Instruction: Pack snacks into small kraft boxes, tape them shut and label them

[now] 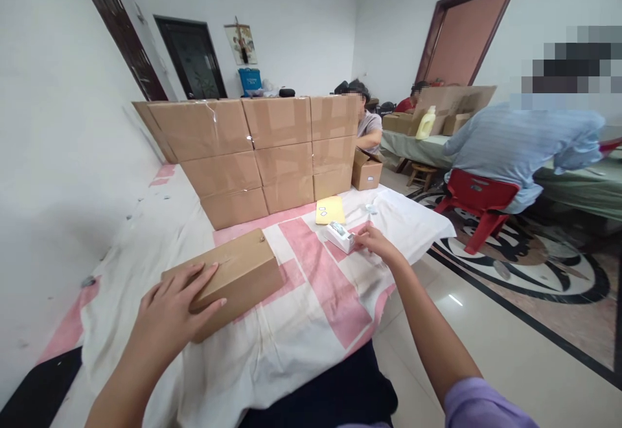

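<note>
My left hand (177,302) rests with fingers spread on a closed cardboard box (243,263), thumb against its near side and fingers on its top. The box lies on the cloth-covered table (335,298). To the right, my right hand (375,243) has its fingers bent together at the near right end of a small white box (339,237). Whatever its fingertips hold is too small to make out. Just behind the white box lies a yellow sheet (330,210) with a few small white labels on it.
Sealed cardboard boxes (284,149) form a stacked wall at the table's back. Beside it stands another carton (366,170), near a seated person (370,127). At right, someone in a blue shirt sits on a red chair (479,198); a pale yellow bottle (426,123) stands on another table.
</note>
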`<state>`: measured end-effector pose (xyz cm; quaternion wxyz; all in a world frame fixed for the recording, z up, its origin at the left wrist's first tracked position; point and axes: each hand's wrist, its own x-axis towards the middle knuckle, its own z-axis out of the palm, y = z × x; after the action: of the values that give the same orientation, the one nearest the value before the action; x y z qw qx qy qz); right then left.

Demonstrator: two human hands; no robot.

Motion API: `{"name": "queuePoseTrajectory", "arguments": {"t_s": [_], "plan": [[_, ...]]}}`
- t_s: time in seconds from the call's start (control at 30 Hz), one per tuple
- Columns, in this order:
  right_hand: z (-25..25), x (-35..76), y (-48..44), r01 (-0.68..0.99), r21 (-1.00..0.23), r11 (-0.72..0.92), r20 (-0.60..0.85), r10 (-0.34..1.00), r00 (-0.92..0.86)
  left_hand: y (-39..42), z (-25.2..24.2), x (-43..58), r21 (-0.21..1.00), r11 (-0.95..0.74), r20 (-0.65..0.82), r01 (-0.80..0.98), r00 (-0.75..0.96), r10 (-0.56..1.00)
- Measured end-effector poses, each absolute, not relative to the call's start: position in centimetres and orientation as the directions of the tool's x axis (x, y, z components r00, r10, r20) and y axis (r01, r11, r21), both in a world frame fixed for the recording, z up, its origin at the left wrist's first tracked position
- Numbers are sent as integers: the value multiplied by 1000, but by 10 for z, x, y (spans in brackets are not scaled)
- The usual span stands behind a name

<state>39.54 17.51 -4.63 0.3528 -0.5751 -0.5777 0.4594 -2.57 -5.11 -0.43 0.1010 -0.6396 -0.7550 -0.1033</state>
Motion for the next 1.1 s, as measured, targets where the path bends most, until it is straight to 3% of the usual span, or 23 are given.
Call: {"name": "queuePoseTrajectory", "arguments": {"t_s": [0.2, 0.47, 0.83, 1.1], "plan": [[-52, 386, 184, 288, -951, -116, -141, 988, -68, -49, -12, -29, 15, 154, 333, 988, -150, 931], [-63, 394, 181, 178, -982, -69, -99, 981, -165, -45, -27, -46, 12, 137, 351, 991, -132, 927], [-77, 395, 183, -48, -999, -18, -1, 941, -337, -42, -33, -48, -4, 154, 382, 988, -141, 913], [-84, 397, 180, -112, -993, 44, 81, 935, -345, -45, -17, -31, 17, 173, 348, 985, -168, 922]]}}
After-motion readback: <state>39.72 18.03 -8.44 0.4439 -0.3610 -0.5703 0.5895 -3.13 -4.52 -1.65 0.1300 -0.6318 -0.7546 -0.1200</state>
